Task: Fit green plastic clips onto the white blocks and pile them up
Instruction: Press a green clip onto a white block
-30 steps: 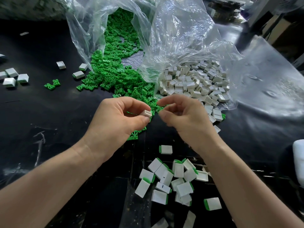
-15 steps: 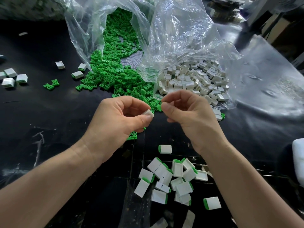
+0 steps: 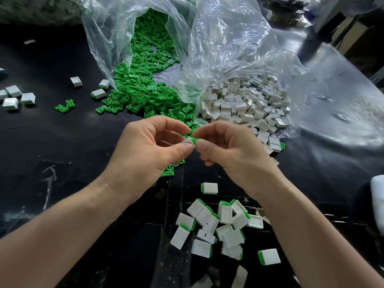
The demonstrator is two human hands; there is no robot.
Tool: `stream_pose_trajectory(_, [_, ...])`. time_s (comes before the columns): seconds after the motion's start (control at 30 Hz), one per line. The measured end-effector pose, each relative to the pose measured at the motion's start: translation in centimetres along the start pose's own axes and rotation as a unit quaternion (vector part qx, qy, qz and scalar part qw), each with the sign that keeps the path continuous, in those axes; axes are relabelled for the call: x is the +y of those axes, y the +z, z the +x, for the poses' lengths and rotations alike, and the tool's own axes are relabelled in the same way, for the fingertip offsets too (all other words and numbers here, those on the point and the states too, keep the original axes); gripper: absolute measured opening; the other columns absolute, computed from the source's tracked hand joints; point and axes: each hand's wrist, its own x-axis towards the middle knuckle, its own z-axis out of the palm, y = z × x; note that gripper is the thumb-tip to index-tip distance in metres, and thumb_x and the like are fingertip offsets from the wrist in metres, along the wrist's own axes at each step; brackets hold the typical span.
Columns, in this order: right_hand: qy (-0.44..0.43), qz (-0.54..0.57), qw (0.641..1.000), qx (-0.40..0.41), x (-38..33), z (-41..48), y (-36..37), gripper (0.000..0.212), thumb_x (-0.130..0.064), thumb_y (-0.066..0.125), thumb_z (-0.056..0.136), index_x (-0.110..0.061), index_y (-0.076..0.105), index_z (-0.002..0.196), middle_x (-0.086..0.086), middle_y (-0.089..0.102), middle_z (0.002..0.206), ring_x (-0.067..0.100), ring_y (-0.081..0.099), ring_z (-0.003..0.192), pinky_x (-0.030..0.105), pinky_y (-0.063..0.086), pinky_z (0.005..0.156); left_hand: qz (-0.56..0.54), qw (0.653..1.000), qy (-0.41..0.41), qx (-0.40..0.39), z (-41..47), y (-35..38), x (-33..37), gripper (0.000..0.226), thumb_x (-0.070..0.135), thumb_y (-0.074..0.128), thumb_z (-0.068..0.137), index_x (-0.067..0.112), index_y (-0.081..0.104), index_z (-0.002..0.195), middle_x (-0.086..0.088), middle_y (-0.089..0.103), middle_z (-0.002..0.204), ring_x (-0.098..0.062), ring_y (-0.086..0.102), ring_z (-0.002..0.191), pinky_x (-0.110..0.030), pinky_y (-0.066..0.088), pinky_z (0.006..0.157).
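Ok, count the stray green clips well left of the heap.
2. One clip lies nearer; the other clip sits just right of it, both between the far-left white blocks and the green heap. None seem hidden there.

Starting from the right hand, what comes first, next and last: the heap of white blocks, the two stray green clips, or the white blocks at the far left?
Measured from the right hand in the head view:
1. The heap of white blocks, just behind the hand.
2. The two stray green clips, well off to the left.
3. The white blocks at the far left, by the picture's edge.
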Motion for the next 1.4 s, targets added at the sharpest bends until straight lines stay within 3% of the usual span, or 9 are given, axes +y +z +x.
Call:
stream_pose_trajectory(0.17, [0.019, -0.091, 0.996, 0.002, 0.2, -0.1, 0.3, 0.02, -0.023, 0.052, 0.09, -0.026, 0.058, 0.071, -0.009, 0.06, 0.059, -0.001, 0.054, 0.054, 0.013, 0.045, 0.055, -0.01, 1.0, 0.004, -0.002, -0.1, 0.0, 0.3, 0.022, 0.021, 0.071, 0.056, 0.022, 0.066, 0.078, 0.001, 0.067, 0.063, -0.012, 0.064, 0.057, -0.026, 0.057, 0.056])
stream_pose_trajectory(0.37, [0.008, -0.106, 0.994, 0.016, 0.4, 0.0, 0.4, 0.026, -0.032, 0.048, 0.091, -0.023, 0.055, 0.068, -0.012, 0.058, 0.055, -0.002, 0.051, 0.052, 0.013, 0.041, 0.051, -0.028, 1.0, -0.007, -0.009, 0.0, -0.1, 0.6, 0.029, 0.02, 0.069, 0.056, 0.017, 0.064, 0.084, 0.0, 0.068, 0.063, -0.01, 0.066, 0.056, -0.021, 0.054, 0.053])
stream_pose_trajectory(0.5, [-0.005, -0.089, 0.996, 0.027, 0.4, -0.1, 0.5, 0.029, -0.031, 0.046, 0.092, -0.019, 0.052, 0.066, -0.01, 0.055, 0.054, -0.002, 0.05, 0.052, 0.01, 0.038, 0.05, -0.04, 0.999, -0.006, -0.014, 0.0, -0.2, 0.6, 0.029, 0.018, 0.069, 0.057, 0.017, 0.063, 0.086, 0.0, 0.068, 0.062, -0.01, 0.066, 0.055, -0.019, 0.052, 0.051])
stream_pose_trajectory(0.63, [-0.033, -0.152, 0.988, 0.009, 0.2, -0.2, 0.3, 0.028, -0.027, 0.045, 0.093, -0.016, 0.048, 0.069, -0.01, 0.054, 0.06, 0.007, 0.052, 0.061, 0.032, 0.047, 0.061, -0.044, 0.999, -0.006, -0.022, 0.0, -0.4, 0.7, 0.033, 0.017, 0.069, 0.055, 0.017, 0.063, 0.087, 0.0, 0.068, 0.061, -0.011, 0.066, 0.055, -0.02, 0.053, 0.052])
stream_pose_trajectory(0.73, [-0.057, -0.205, 0.977, -0.023, -0.1, -0.3, -0.2, 0.025, -0.021, 0.045, 0.094, -0.016, 0.048, 0.069, -0.005, 0.054, 0.064, 0.015, 0.053, 0.066, 0.04, 0.046, 0.066, -0.033, 0.999, -0.01, -0.032, 0.1, -0.4, 0.6, 0.037, 0.016, 0.071, 0.052, 0.019, 0.063, 0.088, -0.001, 0.068, 0.061, -0.012, 0.065, 0.054, -0.02, 0.053, 0.052])
stream_pose_trajectory(0.9, [-0.097, -0.281, 0.953, -0.057, -0.4, -0.6, -0.4, 0.023, -0.016, 0.047, 0.093, -0.006, 0.052, 0.073, 0.011, 0.056, 0.067, 0.026, 0.05, 0.066, 0.043, 0.04, 0.065, 0.006, 0.997, -0.008, -0.077, 0.0, -0.7, 0.8, 0.042, 0.014, 0.072, 0.052, 0.023, 0.063, 0.092, -0.002, 0.069, 0.061, -0.013, 0.066, 0.054, -0.022, 0.055, 0.054])
stream_pose_trajectory(1.07, [-0.12, -0.343, 0.926, -0.1, -1.0, -0.7, -0.5, 0.021, -0.014, 0.047, 0.093, -0.006, 0.05, 0.074, 0.005, 0.052, 0.067, 0.025, 0.047, 0.066, 0.041, 0.037, 0.064, 0.09, 0.99, 0.04, -0.099, -0.1, -0.9, 0.8, 0.046, -0.001, 0.077, 0.062, 0.032, 0.063, 0.091, 0.0, 0.069, 0.064, -0.013, 0.065, 0.055, -0.025, 0.057, 0.058])
stream_pose_trajectory(1.2, [-0.126, -0.387, 0.904, -0.129, -1.1, -0.8, -0.7, 0.019, -0.017, 0.045, 0.094, -0.012, 0.045, 0.075, -0.01, 0.038, 0.063, 0.019, 0.04, 0.064, 0.035, 0.031, 0.061, 0.132, 0.983, 0.055, -0.119, -0.1, -1.0, 0.8, 0.051, 0.001, 0.078, 0.064, 0.037, 0.062, 0.095, 0.0, 0.068, 0.065, -0.018, 0.066, 0.057, -0.024, 0.056, 0.058])
stream_pose_trajectory(1.4, [-0.156, -0.407, 0.888, -0.145, -0.7, -0.9, -0.5, 0.023, -0.022, 0.045, 0.093, -0.011, 0.047, 0.073, -0.005, 0.041, 0.066, 0.019, 0.04, 0.065, 0.039, 0.036, 0.062, 0.146, 0.976, 0.057, -0.155, -0.3, -0.9, 1.1, 0.056, 0.008, 0.081, 0.059, 0.038, 0.06, 0.101, 0.001, 0.068, 0.065, -0.018, 0.066, 0.058, -0.032, 0.057, 0.062])
